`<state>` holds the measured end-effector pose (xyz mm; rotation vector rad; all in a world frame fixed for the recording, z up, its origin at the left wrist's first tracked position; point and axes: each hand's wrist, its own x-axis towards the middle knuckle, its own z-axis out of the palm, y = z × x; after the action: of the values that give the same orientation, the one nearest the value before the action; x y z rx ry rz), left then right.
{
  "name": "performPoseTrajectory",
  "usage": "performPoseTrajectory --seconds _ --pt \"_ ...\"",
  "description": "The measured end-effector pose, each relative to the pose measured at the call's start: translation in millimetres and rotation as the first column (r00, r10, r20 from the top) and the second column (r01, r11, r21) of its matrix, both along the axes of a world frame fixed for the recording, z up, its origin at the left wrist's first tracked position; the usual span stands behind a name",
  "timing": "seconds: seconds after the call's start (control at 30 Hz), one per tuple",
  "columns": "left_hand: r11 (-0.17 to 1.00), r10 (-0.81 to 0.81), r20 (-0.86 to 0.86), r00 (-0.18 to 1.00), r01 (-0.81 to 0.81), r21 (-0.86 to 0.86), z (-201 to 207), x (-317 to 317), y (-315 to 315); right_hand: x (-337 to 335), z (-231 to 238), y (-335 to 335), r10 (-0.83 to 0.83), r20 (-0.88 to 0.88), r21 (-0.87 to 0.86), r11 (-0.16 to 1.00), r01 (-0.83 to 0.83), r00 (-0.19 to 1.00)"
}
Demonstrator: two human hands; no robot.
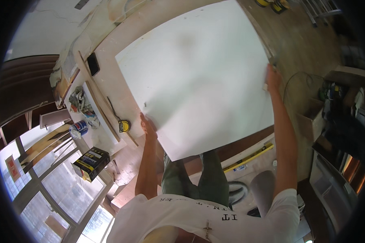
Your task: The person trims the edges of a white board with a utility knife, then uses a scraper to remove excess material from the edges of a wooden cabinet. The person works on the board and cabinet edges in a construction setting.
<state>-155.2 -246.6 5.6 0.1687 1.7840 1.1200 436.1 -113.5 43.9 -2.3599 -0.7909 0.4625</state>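
Shirt (178, 214) nearest, I see right hand (273, 78) gripping board (215, 89); left hand (149, 126) touches, closure unclear. Weak hold may cause slipping.

Bright light comes through the windows (69, 188) at near left. Soft grey shadows cross the white panel (215, 52). The right side is dim; fisheye distortion curves straight edges, and black vignetting rings the view.

Black phone (93, 64), blue can (78, 129), black-yellow box (91, 163)
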Motion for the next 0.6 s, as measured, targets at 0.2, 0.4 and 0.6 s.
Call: performPoseTrajectory --seconds 0.2,0.4,0.6 --pt "0.999 -0.024 -0.084 0.996 0.026 0.025 -8 -15 2 -26 -27 38 0.135 -0.013 -0.099 0.986 -0.136 0.991" --pt "0.999 -0.042 0.015 0.999 0.042 0.005 -9 -20 14 -20 -24 63 0.332 0.111 -0.061 0.943 -0.327 0.937" --pt "0.979 -0.199 -0.116 0.973 0.190 -0.080 33 -1 21 19 51 35 0.250 0.222 0.144 0.948 -0.285 0.943"
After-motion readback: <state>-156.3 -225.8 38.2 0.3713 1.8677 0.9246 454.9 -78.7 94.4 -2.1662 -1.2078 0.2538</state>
